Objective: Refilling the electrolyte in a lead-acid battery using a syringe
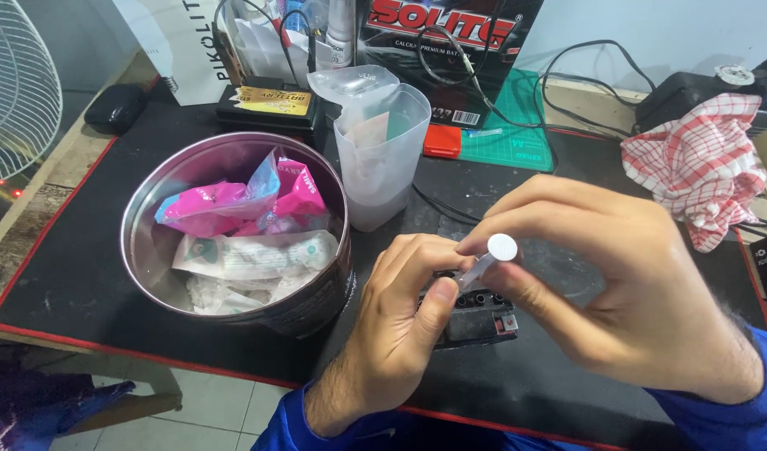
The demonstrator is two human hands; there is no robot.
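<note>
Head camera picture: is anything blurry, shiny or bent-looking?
In the head view, the right hand is large and slightly soft, being close to the lens; the round metal tin shows bright glare on its inner wall; the wire fan guard at the left edge curves, partly cut off; light is even, shadows faint.

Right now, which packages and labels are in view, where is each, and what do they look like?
Pink sachets: inside the round metal tin.
White sachet: below them, long, flat.
Black box: back centre, red lettering.
White bag: back left, dark print.
Yellow label: on a black block.
</note>
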